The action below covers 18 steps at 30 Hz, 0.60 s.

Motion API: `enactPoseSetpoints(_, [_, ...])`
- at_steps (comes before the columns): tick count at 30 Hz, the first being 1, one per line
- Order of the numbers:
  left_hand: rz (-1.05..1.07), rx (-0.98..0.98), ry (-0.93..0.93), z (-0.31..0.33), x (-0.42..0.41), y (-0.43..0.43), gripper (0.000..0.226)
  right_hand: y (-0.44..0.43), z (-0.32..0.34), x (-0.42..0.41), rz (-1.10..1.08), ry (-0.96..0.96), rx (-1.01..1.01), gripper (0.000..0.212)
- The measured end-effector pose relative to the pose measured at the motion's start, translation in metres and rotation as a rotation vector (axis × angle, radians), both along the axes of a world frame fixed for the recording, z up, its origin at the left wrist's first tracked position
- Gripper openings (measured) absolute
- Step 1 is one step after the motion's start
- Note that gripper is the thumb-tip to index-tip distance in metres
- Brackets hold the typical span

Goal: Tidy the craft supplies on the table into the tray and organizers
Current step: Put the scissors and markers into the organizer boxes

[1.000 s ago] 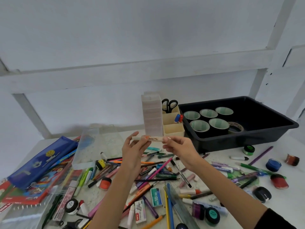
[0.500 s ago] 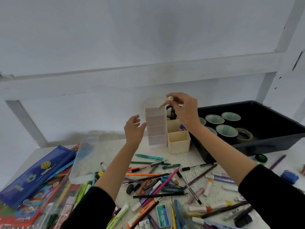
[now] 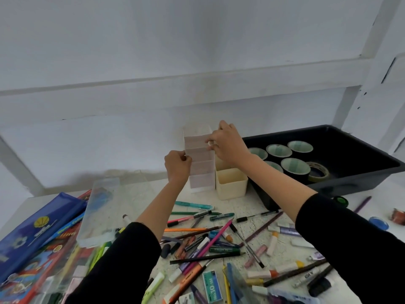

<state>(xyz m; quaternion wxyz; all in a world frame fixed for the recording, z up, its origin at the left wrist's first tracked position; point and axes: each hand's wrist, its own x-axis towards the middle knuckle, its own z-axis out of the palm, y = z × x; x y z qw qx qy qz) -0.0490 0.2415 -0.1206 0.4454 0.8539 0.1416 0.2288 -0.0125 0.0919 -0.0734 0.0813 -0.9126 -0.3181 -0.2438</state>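
Note:
A tall white drawer organizer (image 3: 200, 170) stands at the back of the table, beside a cream pen holder (image 3: 231, 185). My left hand (image 3: 178, 166) grips the organizer's left edge about halfway up. My right hand (image 3: 228, 145) is at its upper right corner, fingers curled and pinching a pale stick (image 3: 210, 143); only the stick's white end shows. The black tray (image 3: 350, 185) on the right holds several tape rolls (image 3: 295, 166). Loose pens, markers and pencils (image 3: 208, 238) lie scattered over the table in front.
A clear plastic box (image 3: 100, 207) stands at the left, next to a blue pencil case (image 3: 37, 229) and colourful packs. Small tape rolls and lids (image 3: 378, 223) lie at the right edge. A white wall with shelf rails rises right behind the organizer.
My left hand moved right and took hold of the organizer's left edge. My right hand lowered with the stick from above the organizer to its upper right corner. The view shifted slightly closer.

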Motion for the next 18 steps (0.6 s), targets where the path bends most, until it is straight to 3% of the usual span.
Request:
enactPoseSetpoints(11, [-0.041, 0.052, 0.029, -0.002, 0.008, 0.007, 0.020, 0.018, -0.008, 0.006, -0.083, -0.052, -0.284, 0.019])
enactPoseSetpoints(15, [-0.092, 0.087, 0.027, -0.004, -0.002, 0.006, 0.016, 0.011, -0.018, 0.003, -0.008, 0.041, -0.130, 0.048])
enactPoseSetpoints(18, [-0.110, 0.014, 0.116, -0.014, -0.011, 0.010, 0.039, -0.005, -0.026, -0.016, 0.042, -0.020, -0.013, 0.050])
